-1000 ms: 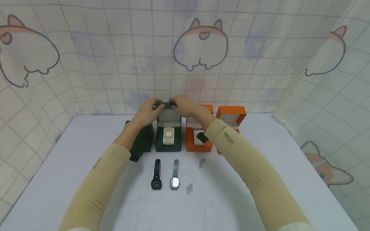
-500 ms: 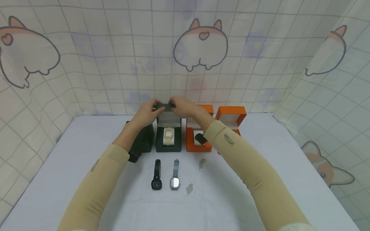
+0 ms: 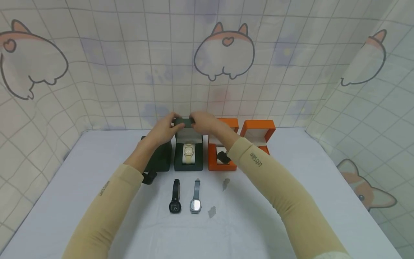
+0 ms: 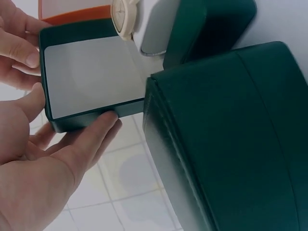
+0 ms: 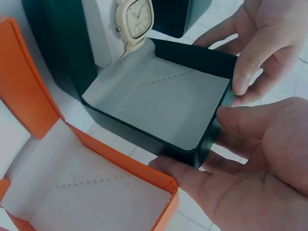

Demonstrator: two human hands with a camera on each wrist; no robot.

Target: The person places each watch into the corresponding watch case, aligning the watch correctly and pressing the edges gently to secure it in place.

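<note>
A cream watch (image 3: 188,151) sits on a white cushion inside an open dark green watch box (image 3: 178,166). The box's lid (image 4: 91,77) stands raised and leans a little forward. My left hand (image 3: 160,132) pinches the lid's left corner, thumb on the front rim and fingers along the side and back. At the other corner my right hand (image 3: 207,123) grips the lid the same way, its thumb (image 5: 240,120) on the rim. In the right wrist view the watch face (image 5: 137,18) shows beside the white lining.
A closed green box (image 3: 164,158) stands left of the open one. Two open orange boxes stand at right, the nearer one (image 3: 222,167) partly behind my right forearm. A black watch (image 3: 175,201) and a grey-blue watch (image 3: 195,201) lie in front. Grey patches (image 3: 211,212) mark the white cloth.
The green lid has tipped slightly forward and down, with both hands moving down along with it. The watches and boxes on the table stay where they were.
</note>
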